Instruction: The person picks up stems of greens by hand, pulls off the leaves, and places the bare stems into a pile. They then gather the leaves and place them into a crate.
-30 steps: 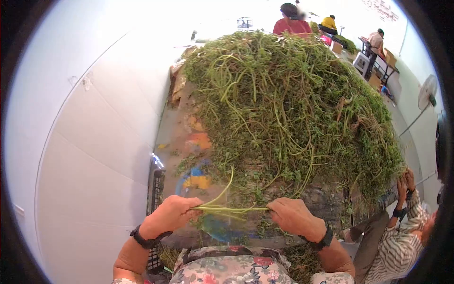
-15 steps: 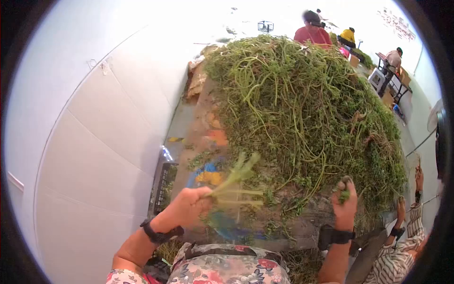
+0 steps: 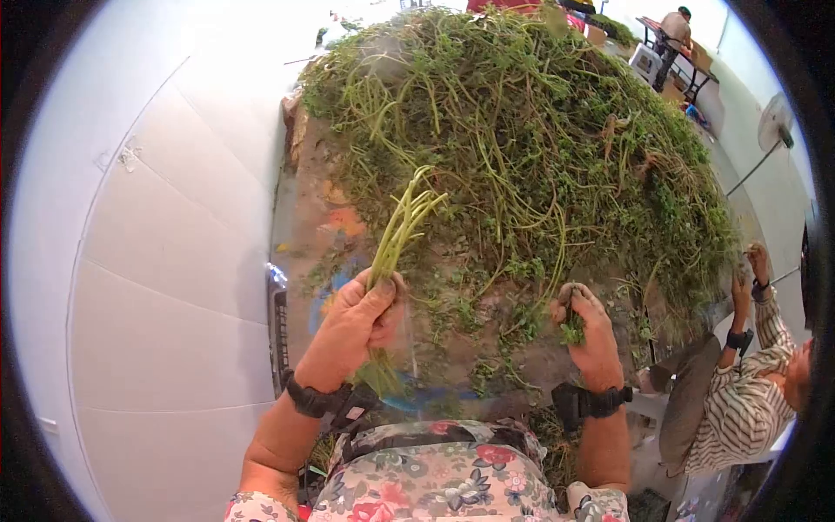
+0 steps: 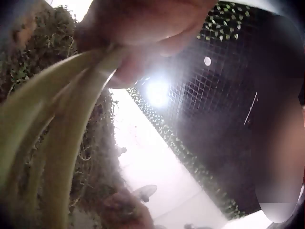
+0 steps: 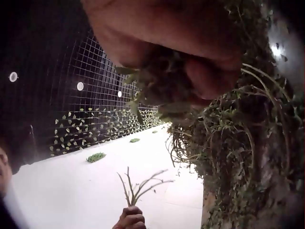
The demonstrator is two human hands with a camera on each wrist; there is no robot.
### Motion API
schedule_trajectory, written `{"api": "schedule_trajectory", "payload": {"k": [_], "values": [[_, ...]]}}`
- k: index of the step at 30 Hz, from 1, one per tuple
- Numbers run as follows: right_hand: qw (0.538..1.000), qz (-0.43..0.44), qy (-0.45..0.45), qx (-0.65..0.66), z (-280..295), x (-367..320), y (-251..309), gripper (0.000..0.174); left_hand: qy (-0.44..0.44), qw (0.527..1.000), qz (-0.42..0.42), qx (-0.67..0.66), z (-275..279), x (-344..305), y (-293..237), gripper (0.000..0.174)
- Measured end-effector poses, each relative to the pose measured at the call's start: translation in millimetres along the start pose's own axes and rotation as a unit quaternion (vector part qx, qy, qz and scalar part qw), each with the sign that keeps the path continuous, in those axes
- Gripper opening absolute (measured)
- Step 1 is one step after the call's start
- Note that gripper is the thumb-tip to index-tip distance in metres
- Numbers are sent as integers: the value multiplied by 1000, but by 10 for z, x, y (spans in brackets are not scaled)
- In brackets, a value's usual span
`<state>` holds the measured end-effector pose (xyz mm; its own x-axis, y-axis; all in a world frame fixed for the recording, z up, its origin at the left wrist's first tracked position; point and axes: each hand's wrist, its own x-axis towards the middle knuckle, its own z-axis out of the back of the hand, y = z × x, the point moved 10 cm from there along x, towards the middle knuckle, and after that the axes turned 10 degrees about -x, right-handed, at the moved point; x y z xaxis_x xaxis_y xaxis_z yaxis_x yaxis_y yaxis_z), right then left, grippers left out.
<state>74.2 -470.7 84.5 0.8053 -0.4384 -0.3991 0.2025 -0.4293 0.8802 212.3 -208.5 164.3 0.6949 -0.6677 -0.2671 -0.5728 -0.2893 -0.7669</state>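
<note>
The left hand still grips the bunch of green stems, fingers and thumb curled round it, but the bunch, stretched between both hands in the first frame and slanting rightward in the second, now rises upright above the fingers. Blurred leaves hang just below that fist. The right hand, which had hold of the bunch's other end, is well apart from it, its bent fingertips pinching a small leafy scrap.

Under and between the hands lies the worktop, scattered with loose leaves, with an orange paint patch beyond the left fingers. A broad heap of leafy stems spreads in front of both sets of fingers. Left of the left fingers stands a pale wall; right of the right fingers sits a person in a striped shirt, with a fan farther off. Far beyond the right fingers, another person is beside a dark-legged table.
</note>
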Motion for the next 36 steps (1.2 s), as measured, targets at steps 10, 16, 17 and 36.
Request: {"api": "schedule_trajectory", "payload": {"k": [10, 16, 17, 36], "values": [[988, 52, 133, 52, -542, -14, 137, 16, 16, 998, 56, 36, -146, 177, 283, 17], [955, -39, 196, -219, -1104, 25, -263, 25, -38, 997, 22, 60, -52, 131, 195, 16], [926, -3, 210, -314, -1169, 25, -179, 27, -59, 997, 16, 53, 16, 106, 143, 15], [573, 340, 120, -736, -1276, 573, -148, 27, -116, 940, 2, -321, 951, -67, 156, 13]]}}
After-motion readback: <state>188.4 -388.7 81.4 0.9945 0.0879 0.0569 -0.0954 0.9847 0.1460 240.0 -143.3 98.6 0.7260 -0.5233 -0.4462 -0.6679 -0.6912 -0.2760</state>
